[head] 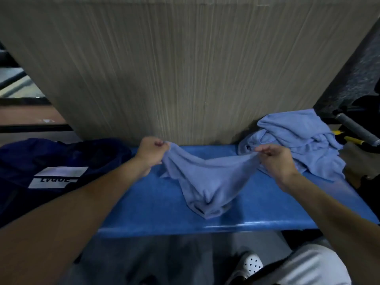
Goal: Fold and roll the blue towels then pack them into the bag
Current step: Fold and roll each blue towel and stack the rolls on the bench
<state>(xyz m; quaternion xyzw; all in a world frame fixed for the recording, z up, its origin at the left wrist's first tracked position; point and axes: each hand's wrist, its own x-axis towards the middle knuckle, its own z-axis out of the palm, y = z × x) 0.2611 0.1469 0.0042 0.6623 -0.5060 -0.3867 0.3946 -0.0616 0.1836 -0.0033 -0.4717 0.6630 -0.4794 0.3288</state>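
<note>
One blue towel [205, 182] is being held up by its upper edge between both hands. The left hand [153, 150] is pinching one corner with curled fingers, and the right hand [275, 159] is pinching the opposite end between thumb and fingertips. The held edge is running left to right, roughly parallel to the long axis of the blue bench [133, 202], so the towel is lying across the body rather than away from it. Its middle is sagging and the bunched lower part is resting on the bench, on the near side of the hands (neither flat nor folded yet). The pile of remaining towels [298, 145] is lying crumpled at the right end of the bench, just behind the right hand; contact with the held towel cannot be told. The dark blue bag [61, 161] is sitting at the left end, just beside the left forearm, so the left hand is being judged the nearer one for packing. Spreading the towel flat along the bench is being judged the coming move.
</note>
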